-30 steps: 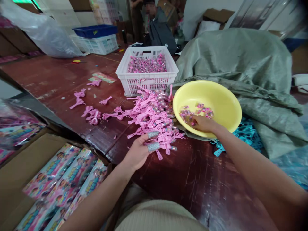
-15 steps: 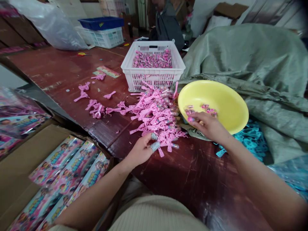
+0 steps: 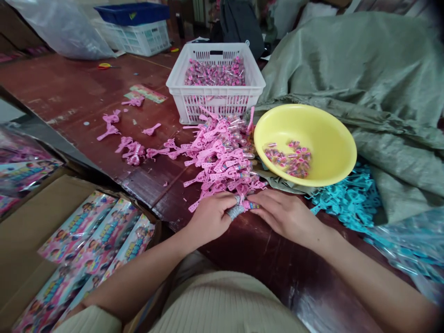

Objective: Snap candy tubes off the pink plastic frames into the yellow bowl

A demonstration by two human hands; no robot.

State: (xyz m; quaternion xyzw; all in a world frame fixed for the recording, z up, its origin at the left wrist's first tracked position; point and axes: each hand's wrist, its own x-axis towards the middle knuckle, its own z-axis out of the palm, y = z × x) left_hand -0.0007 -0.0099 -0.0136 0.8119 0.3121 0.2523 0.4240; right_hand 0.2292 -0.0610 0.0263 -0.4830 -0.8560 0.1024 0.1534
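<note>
Left hand [image 3: 212,217] and right hand [image 3: 285,215] pinch one small pink plastic piece [image 3: 248,204] together – white slotted crate [image 3: 215,99] well filled; loose pink heap [image 3: 222,159] remains, yellow plastic bowl [image 3: 333,134] nearly bare

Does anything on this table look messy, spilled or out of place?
Yes. Pink plastic pieces lie in a loose heap on the red table, with strays trailing off to the left. Turquoise pieces spill from under the yellow bowl onto the grey-green cloth. Both hands meet at the heap's near edge.

Dark red wooden table [image 3: 69,88], scuffed; grey-green tarp [image 3: 347,69] heaped right; clear plastic sheet [image 3: 58,27] far left.
</note>
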